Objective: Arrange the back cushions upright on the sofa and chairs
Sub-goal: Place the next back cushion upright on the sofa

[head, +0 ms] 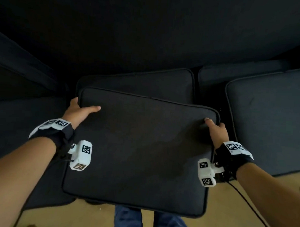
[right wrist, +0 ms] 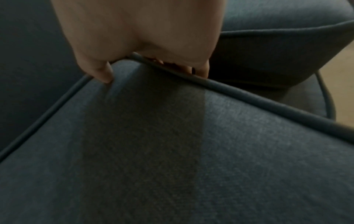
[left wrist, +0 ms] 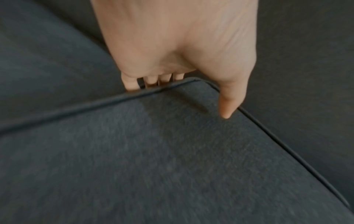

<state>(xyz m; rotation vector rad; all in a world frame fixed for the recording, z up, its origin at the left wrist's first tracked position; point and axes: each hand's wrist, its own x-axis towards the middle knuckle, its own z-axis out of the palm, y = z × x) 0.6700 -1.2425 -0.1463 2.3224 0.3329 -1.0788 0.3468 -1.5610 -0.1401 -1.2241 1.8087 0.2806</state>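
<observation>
2 hands are gripping the back cushion at its far corners: the left hand and right hand are each pinching it, thumb on top, fingers curling beneath. It is lying tilted over the sofa seat, another cushion right of the fingers. Tipping it upright evenly means raising both corners together and seating the near edge against the backrest.

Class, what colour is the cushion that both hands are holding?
The cushion is dark charcoal grey with a bluish tinge, edged in matching piping; the right wrist view shows it best.
</observation>
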